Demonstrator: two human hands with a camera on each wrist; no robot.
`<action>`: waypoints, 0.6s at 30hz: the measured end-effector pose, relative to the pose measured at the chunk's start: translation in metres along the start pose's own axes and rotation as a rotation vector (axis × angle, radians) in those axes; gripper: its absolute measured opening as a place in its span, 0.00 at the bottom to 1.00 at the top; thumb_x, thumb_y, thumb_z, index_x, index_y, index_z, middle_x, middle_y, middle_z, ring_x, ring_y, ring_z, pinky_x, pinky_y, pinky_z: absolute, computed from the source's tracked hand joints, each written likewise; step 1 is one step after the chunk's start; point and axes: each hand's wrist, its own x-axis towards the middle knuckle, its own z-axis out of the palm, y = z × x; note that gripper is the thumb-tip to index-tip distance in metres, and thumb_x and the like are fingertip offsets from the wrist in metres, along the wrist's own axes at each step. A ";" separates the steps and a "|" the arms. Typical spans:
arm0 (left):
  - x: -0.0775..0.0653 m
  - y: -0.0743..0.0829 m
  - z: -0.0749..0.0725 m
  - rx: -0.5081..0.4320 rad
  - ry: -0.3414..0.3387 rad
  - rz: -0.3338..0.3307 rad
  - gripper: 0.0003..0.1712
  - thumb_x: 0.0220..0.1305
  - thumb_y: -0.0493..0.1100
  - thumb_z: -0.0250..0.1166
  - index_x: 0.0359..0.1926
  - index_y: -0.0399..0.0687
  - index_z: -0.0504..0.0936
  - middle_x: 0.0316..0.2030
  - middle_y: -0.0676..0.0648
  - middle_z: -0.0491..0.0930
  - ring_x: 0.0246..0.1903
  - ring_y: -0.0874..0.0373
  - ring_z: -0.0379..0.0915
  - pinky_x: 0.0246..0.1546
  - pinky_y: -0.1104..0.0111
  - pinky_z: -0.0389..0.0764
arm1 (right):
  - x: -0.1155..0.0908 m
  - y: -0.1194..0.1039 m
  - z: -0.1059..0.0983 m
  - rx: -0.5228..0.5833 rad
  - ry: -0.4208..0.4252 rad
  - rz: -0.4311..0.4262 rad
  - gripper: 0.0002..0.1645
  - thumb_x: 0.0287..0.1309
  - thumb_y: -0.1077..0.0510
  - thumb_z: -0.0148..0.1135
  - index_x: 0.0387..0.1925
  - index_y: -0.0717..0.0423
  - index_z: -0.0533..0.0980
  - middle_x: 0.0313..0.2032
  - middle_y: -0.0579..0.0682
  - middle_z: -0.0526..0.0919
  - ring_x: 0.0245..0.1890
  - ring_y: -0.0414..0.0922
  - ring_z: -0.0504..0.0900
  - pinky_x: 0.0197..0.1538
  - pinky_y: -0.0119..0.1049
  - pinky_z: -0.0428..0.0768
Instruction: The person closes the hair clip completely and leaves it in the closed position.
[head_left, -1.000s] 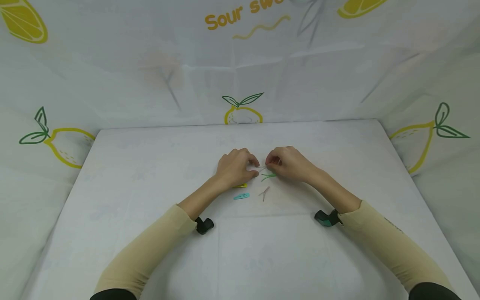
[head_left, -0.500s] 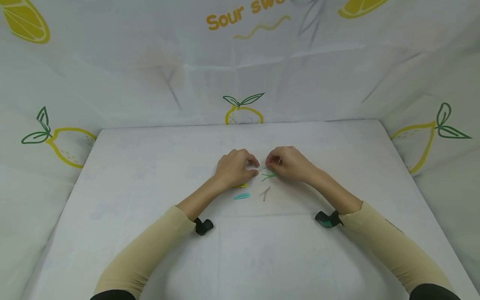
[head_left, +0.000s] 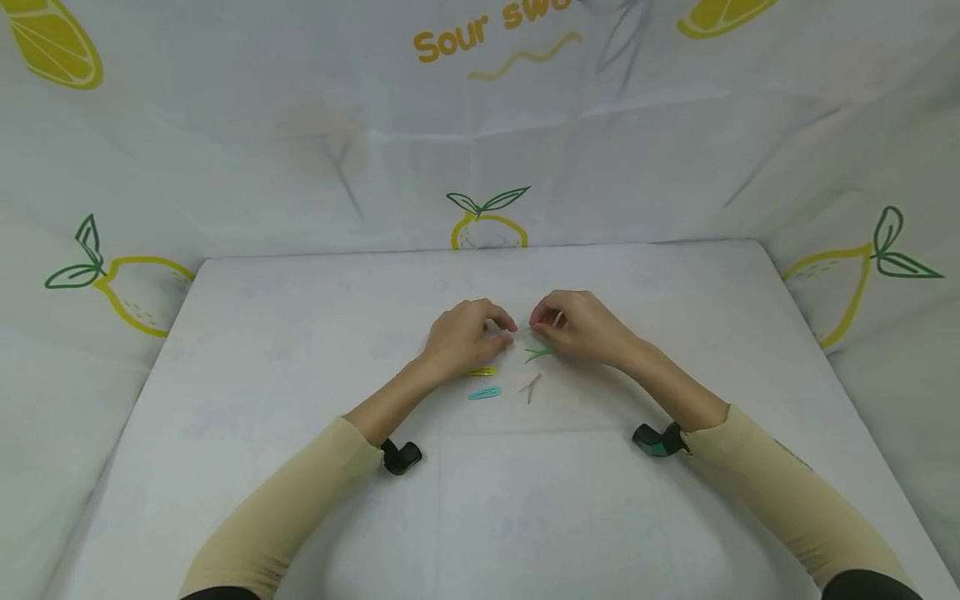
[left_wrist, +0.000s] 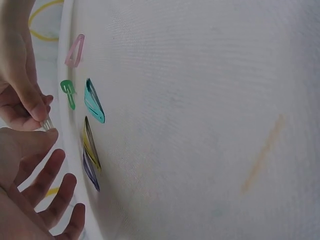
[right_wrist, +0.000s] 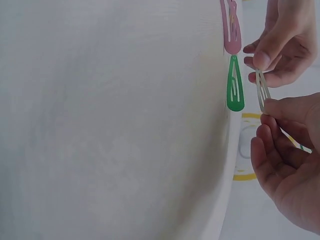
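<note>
Toward the far edge of the tabletop, about midway between its far corners, I have the left hand, its thumb and index finger seemingly pinching one end of a translucent white snap hair clip. That clip is held off the surface, bridging the gap between the hands, so a loosened left pinch could let it slip, and a sudden snap might nip a fingertip. Just on the near side of that hand lie the purple clip, yellow clip and teal clip; I reckon a dropped wrist could sweep them askew. Next come the pink clip and green clip, both splayed in my head view. The right hand grips the white clip's other end between thumb and finger; too hard a twist might bend it, and a low knuckle could knock the green one.

White, faintly creased cloth covers the tabletop. I see a printed lemon past the left edge, a white backdrop with orange "Sour" lettering behind the far edge, and another lemon past the right.
</note>
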 end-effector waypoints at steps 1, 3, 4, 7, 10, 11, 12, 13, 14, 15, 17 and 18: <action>0.000 0.000 0.000 -0.003 0.001 -0.001 0.07 0.70 0.46 0.74 0.47 0.57 0.94 0.52 0.52 0.91 0.49 0.54 0.87 0.48 0.55 0.85 | 0.000 -0.001 0.000 0.002 0.000 -0.001 0.04 0.69 0.65 0.69 0.39 0.57 0.87 0.37 0.50 0.90 0.38 0.44 0.86 0.44 0.36 0.83; -0.001 -0.001 -0.001 -0.009 0.000 -0.004 0.07 0.71 0.45 0.73 0.47 0.57 0.94 0.51 0.52 0.92 0.47 0.55 0.87 0.47 0.56 0.85 | 0.000 -0.001 0.000 0.002 0.002 -0.003 0.03 0.69 0.65 0.69 0.39 0.57 0.87 0.37 0.50 0.90 0.39 0.44 0.86 0.45 0.37 0.83; -0.001 -0.001 -0.001 -0.012 0.001 -0.003 0.07 0.71 0.45 0.73 0.47 0.56 0.93 0.50 0.52 0.92 0.47 0.55 0.86 0.47 0.56 0.85 | 0.000 -0.001 0.000 0.001 0.003 -0.002 0.03 0.69 0.65 0.70 0.39 0.57 0.88 0.37 0.50 0.90 0.39 0.44 0.86 0.45 0.37 0.84; -0.001 0.000 -0.001 -0.020 0.003 -0.003 0.06 0.72 0.44 0.72 0.47 0.56 0.93 0.50 0.52 0.91 0.46 0.55 0.85 0.45 0.58 0.84 | 0.000 -0.002 -0.001 0.006 0.004 -0.007 0.03 0.69 0.64 0.70 0.40 0.57 0.88 0.37 0.50 0.91 0.38 0.43 0.86 0.46 0.39 0.85; -0.002 -0.001 -0.002 -0.037 0.011 -0.001 0.06 0.73 0.42 0.71 0.46 0.54 0.93 0.49 0.52 0.91 0.45 0.55 0.85 0.42 0.60 0.83 | -0.001 -0.001 -0.001 0.031 -0.008 -0.022 0.04 0.70 0.63 0.70 0.41 0.58 0.88 0.38 0.51 0.92 0.39 0.44 0.87 0.47 0.40 0.86; -0.003 -0.001 -0.002 -0.045 0.014 -0.002 0.06 0.73 0.41 0.71 0.46 0.53 0.92 0.48 0.52 0.91 0.44 0.55 0.85 0.41 0.61 0.82 | -0.001 -0.001 -0.001 0.045 -0.014 -0.029 0.04 0.71 0.63 0.70 0.42 0.59 0.88 0.39 0.51 0.92 0.40 0.44 0.87 0.48 0.41 0.86; -0.003 -0.001 -0.003 -0.054 0.018 -0.001 0.06 0.73 0.41 0.70 0.46 0.53 0.92 0.48 0.51 0.91 0.43 0.55 0.85 0.40 0.62 0.82 | -0.001 -0.001 -0.001 0.059 -0.020 -0.030 0.04 0.71 0.63 0.70 0.43 0.59 0.88 0.39 0.51 0.92 0.41 0.45 0.88 0.49 0.42 0.87; -0.004 -0.002 -0.003 -0.060 0.022 -0.001 0.06 0.74 0.40 0.70 0.46 0.52 0.92 0.47 0.51 0.91 0.42 0.56 0.86 0.39 0.63 0.82 | -0.001 0.000 0.000 0.076 -0.029 -0.034 0.05 0.71 0.63 0.70 0.43 0.60 0.88 0.40 0.52 0.92 0.42 0.45 0.88 0.50 0.44 0.87; -0.004 -0.002 -0.004 -0.068 0.026 -0.003 0.06 0.74 0.40 0.70 0.46 0.52 0.92 0.46 0.51 0.91 0.41 0.56 0.86 0.39 0.64 0.81 | -0.001 0.000 0.000 0.093 -0.037 -0.037 0.06 0.72 0.62 0.70 0.44 0.61 0.88 0.41 0.52 0.93 0.43 0.46 0.88 0.51 0.45 0.88; -0.005 -0.002 -0.004 -0.076 0.028 -0.004 0.06 0.74 0.40 0.70 0.46 0.51 0.92 0.45 0.51 0.91 0.41 0.56 0.86 0.38 0.64 0.81 | -0.001 0.000 0.000 0.108 -0.044 -0.038 0.06 0.72 0.63 0.70 0.45 0.61 0.88 0.41 0.52 0.93 0.43 0.47 0.88 0.52 0.46 0.88; -0.006 -0.003 -0.005 -0.090 0.028 -0.004 0.06 0.74 0.39 0.69 0.46 0.50 0.91 0.44 0.51 0.91 0.39 0.57 0.86 0.38 0.65 0.80 | -0.001 0.000 0.000 0.133 -0.055 -0.037 0.07 0.72 0.62 0.70 0.46 0.62 0.88 0.42 0.53 0.93 0.45 0.47 0.89 0.54 0.49 0.87; -0.007 -0.003 -0.005 -0.096 0.026 -0.003 0.06 0.74 0.39 0.69 0.46 0.50 0.91 0.44 0.51 0.91 0.38 0.57 0.86 0.37 0.66 0.80 | -0.001 0.000 0.000 0.143 -0.058 -0.036 0.07 0.72 0.63 0.70 0.46 0.62 0.88 0.43 0.53 0.93 0.45 0.48 0.89 0.55 0.50 0.87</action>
